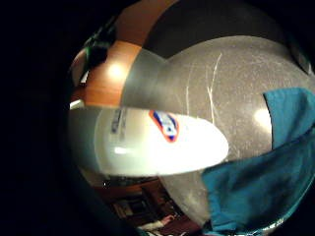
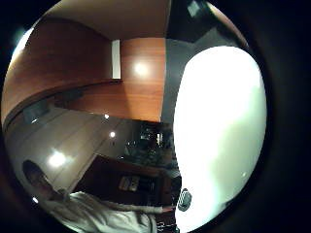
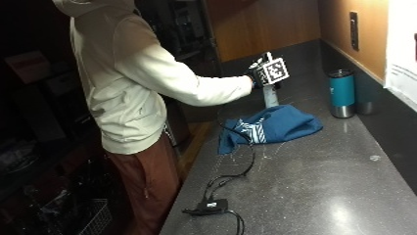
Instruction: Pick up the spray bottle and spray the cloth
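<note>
From the outside view I see the right hand (image 3: 255,74) raised above the far edge of the cloth (image 3: 273,126), its grip closed round the spray bottle (image 3: 270,98), which hangs upright just over the table (image 3: 326,186). The bottle is white and smooth-sided; the little-finger palm view shows its body (image 1: 157,145) bearing a small blue badge with a red-orange border, and the thumb-side view shows the same white wall (image 2: 218,136) filling much of the field. The cloth is blue with a pale striped patch, crumpled on the speckled grey table. Beyond the cloth, near the wall, stands a teal tumbler (image 3: 341,93).
</note>
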Demonstrator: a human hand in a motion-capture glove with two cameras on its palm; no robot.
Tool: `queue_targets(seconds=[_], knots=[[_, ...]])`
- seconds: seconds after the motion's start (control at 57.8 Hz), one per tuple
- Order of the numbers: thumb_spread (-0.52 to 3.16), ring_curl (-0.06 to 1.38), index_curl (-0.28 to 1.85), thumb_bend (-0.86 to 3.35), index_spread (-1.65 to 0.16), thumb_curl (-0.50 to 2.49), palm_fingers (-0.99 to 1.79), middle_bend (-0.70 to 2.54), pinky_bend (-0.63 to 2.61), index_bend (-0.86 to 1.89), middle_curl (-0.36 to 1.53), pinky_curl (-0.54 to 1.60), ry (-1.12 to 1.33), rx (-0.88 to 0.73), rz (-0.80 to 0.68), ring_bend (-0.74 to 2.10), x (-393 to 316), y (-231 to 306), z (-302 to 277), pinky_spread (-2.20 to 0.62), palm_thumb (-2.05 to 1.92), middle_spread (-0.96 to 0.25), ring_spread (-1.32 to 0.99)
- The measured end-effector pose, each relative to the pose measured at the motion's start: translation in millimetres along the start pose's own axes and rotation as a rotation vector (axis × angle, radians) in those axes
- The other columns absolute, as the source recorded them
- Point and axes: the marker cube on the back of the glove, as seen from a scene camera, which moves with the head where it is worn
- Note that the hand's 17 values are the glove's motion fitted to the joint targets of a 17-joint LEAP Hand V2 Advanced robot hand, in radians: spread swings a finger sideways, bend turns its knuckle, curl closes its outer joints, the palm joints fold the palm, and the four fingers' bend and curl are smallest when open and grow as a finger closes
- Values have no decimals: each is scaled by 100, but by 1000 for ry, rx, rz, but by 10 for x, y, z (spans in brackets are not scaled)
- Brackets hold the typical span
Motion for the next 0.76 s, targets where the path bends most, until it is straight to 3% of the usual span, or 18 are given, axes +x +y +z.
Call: queue_targets(seconds=[0.121,0.225,0.761], knots=[[70,38,29,-7,-39,53,22,13,49,2,35,42,-10,29,-9,30,42,75,-136,0,75,-13,-11],[74,37,24,-6,-40,48,17,16,55,7,33,41,-16,-6,-6,34,49,295,-384,4,70,-12,-8],[80,34,20,-4,-41,39,10,19,57,13,32,37,92,43,-43,40,-128,430,-479,11,68,-11,-5]])
